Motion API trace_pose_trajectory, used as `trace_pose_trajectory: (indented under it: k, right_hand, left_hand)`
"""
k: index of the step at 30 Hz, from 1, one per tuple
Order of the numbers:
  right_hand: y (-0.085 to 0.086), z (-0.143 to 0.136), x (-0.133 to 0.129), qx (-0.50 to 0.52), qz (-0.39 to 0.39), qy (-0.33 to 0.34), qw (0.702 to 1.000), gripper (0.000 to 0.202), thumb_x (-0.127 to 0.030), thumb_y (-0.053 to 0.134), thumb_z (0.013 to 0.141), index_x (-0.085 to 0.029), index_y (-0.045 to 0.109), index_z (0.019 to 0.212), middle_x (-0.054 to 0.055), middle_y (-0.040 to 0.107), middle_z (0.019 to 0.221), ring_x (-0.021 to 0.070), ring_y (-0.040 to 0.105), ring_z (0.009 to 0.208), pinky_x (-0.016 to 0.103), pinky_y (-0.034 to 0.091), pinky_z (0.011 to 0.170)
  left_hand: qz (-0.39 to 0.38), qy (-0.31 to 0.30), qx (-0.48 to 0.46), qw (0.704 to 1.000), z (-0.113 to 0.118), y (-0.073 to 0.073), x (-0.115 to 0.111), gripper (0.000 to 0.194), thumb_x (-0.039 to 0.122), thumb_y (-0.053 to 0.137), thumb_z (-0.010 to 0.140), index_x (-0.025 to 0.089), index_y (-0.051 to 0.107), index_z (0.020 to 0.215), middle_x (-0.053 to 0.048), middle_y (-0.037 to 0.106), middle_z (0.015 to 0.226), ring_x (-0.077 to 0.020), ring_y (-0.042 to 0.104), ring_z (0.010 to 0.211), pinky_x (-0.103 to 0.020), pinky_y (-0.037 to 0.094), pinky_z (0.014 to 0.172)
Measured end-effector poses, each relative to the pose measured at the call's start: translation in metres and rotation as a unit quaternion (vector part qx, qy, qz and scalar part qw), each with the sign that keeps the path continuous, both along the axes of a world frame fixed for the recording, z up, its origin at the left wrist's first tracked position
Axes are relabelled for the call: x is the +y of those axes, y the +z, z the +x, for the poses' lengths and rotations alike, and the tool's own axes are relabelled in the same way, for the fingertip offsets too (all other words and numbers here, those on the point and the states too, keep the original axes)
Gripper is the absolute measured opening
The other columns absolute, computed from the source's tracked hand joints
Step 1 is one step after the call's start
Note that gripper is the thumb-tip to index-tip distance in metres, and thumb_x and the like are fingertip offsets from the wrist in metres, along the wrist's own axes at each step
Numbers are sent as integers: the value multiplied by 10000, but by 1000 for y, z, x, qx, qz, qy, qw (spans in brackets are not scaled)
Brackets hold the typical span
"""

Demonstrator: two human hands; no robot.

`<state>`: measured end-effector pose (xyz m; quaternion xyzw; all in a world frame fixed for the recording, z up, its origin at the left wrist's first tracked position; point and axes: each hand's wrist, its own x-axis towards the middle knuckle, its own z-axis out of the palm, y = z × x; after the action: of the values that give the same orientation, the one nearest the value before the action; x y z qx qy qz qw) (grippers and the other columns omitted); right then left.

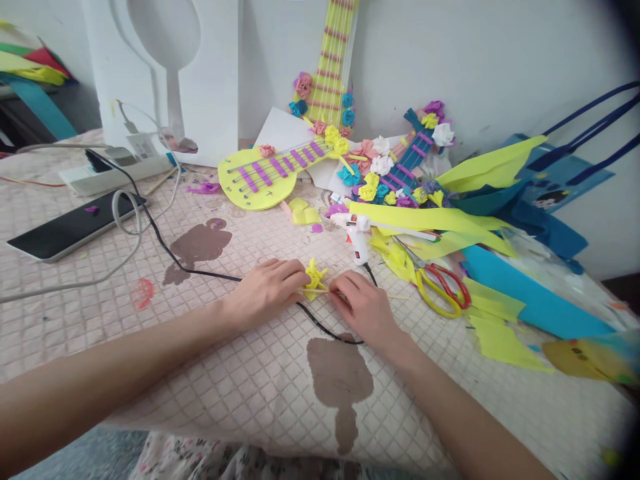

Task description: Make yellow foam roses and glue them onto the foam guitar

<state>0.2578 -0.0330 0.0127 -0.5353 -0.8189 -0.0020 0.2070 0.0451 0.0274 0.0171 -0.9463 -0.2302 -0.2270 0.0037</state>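
Observation:
A small yellow paper flower (pixel 315 275) lies on the quilted cloth between my two hands. A thin pale stick (pixel 313 290) crosses in front of it and runs between my fingers. My left hand (pixel 273 285) has its fingers closed at the stick's left part, beside the flower. On the right, my right hand (pixel 361 307) pinches the stick with bent fingers. A black cord passes under or beside my left hand; its exact path there is hidden. The white glue gun (pixel 357 243) stands just beyond my right hand.
Yellow-and-red scissors (pixel 440 290) and crepe paper strips (pixel 530 287) lie to the right. Paper-decorated guitar shapes (pixel 270 177) are at the back. A black phone-like slab (pixel 75 227), a power strip (pixel 115 175) and cables sit at the left. Brown stains (pixel 340 373) mark the cloth.

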Motion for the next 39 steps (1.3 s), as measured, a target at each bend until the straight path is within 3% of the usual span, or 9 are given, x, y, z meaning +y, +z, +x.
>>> trace_pose_trajectory:
  k: [8, 20, 30, 39]
  right_hand:
    - [-1, -2, 1, 8, -7, 4, 1000, 182, -278, 416, 922, -193, 560, 848, 54, 591, 861, 169, 551, 822, 277, 438, 705]
    - [-3, -5, 2, 29, -11, -3, 1000, 153, -254, 426, 911, -196, 550, 842, 50, 586, 849, 166, 554, 813, 267, 436, 696]
    - [-3, -4, 2, 34, -8, 3, 999, 129, -271, 448, 894, -199, 553, 878, 55, 599, 885, 176, 567, 848, 275, 446, 704]
    - [-3, -17, 4, 1, -9, 4, 1000, 135, -297, 522, 854, -201, 529, 949, 55, 573, 956, 187, 557, 889, 271, 436, 664]
  left_hand:
    - [74, -37, 26, 996, 4, 4, 3, 142, 282, 473, 917, 170, 562, 913, -52, 597, 889, -184, 520, 830, -312, 386, 720]
    - [111, -34, 32, 993, 8, 2, 1, 155, 195, 435, 929, 180, 563, 843, -28, 603, 847, -177, 502, 855, -346, 355, 788]
    - [89, 7, 10, 996, 9, -4, -1, 167, 166, 435, 908, 173, 580, 827, -33, 589, 787, -178, 492, 817, -350, 342, 773]
    - [-7, 25, -12, 1000, 10, -1, -2, 157, 218, 496, 882, 167, 595, 772, -32, 590, 779, -173, 511, 811, -331, 347, 752]
